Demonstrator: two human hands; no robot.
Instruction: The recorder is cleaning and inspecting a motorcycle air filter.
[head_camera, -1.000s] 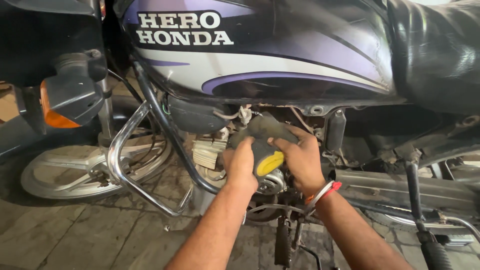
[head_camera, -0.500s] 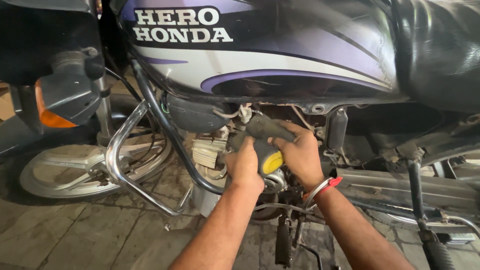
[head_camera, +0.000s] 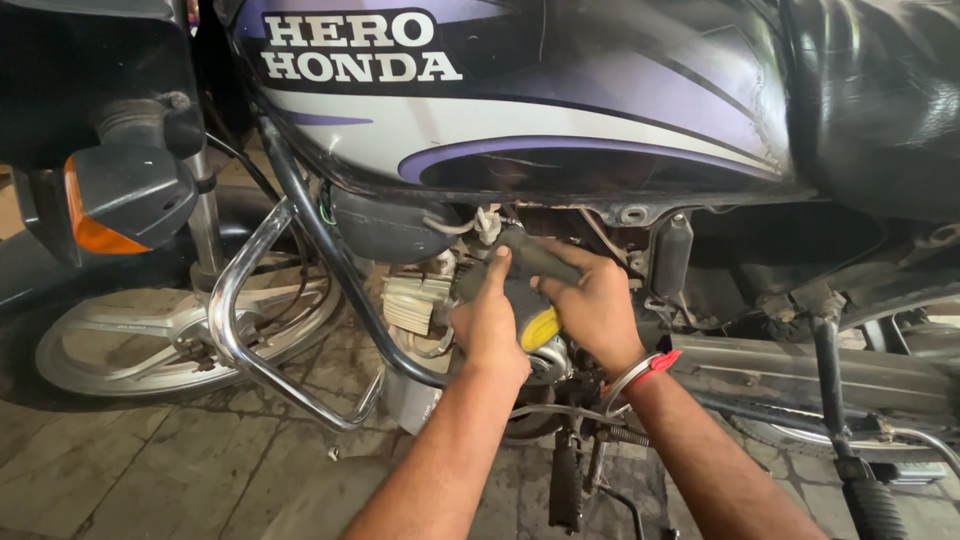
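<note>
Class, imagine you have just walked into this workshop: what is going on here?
A person is working at the side of a parked motorcycle, just under its purple, white and black fuel tank. Both bare hands grip one tool with a dark handle and a yellow end, pressed in at the engine. The left hand wraps it from the near side, the right hand from the other. A chrome crash guard curves beside the front wheel.

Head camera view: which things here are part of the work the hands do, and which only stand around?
In the work:
- left hand
- right hand
- grey tool with yellow end
- motorcycle engine

Only around:
- chrome crash guard
- orange turn signal
- front wheel
- black footpeg
</note>
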